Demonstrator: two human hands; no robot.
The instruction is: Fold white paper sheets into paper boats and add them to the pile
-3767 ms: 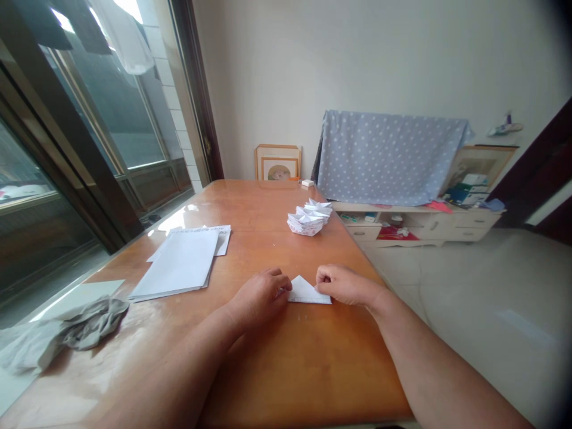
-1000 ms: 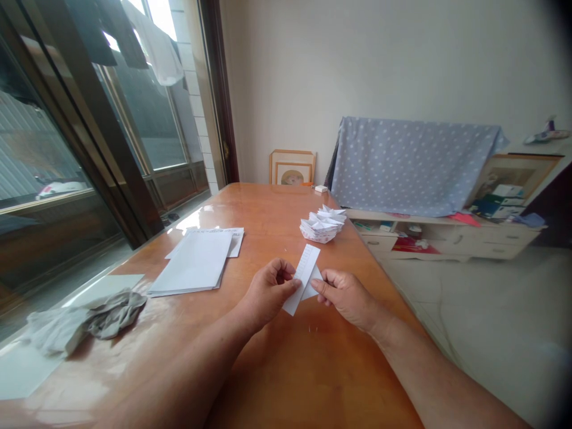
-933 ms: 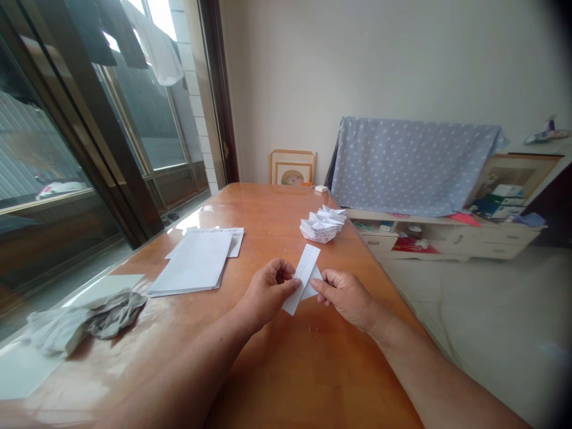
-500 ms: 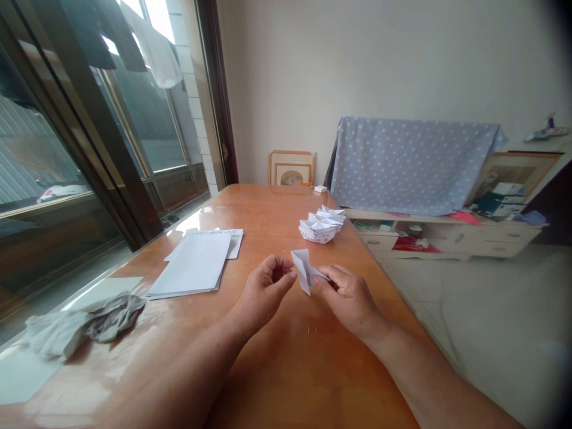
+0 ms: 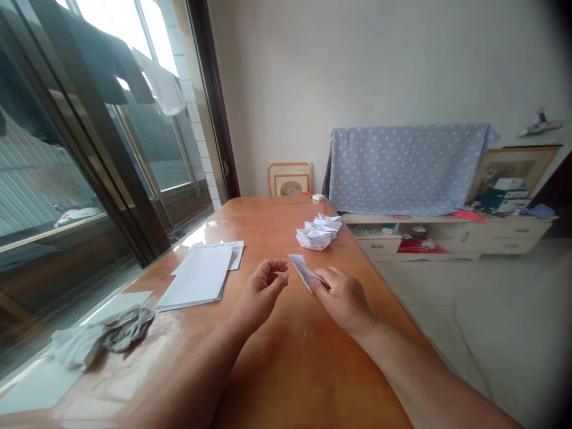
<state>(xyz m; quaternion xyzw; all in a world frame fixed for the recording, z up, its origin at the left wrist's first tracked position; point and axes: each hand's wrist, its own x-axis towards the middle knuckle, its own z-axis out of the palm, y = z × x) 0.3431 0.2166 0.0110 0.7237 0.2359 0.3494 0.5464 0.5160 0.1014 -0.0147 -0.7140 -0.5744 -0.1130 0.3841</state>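
A small folded piece of white paper [image 5: 302,269] is pinched between the thumb and fingers of my right hand [image 5: 343,296], above the wooden table [image 5: 286,369]. My left hand [image 5: 263,292] hovers just to its left, apart from the paper. Its fingers are curled, with a gap between thumb and fingertips and nothing visible in them. Beyond my hands, several folded paper boats [image 5: 318,232] sit nested in a cluster near the table's right edge.
Left of my hands lies a stack of white paper sheets [image 5: 196,277]. A crumpled grey cloth [image 5: 127,326] is nearer the left edge. At the far end stand a small white box [image 5: 318,197] and a framed picture [image 5: 290,180]. A low white cabinet [image 5: 465,238] is to the right.
My left hand has drawn slightly left, away from the paper. The folded paper has turned and looks narrower in my right hand. The whole view has tilted up a little.
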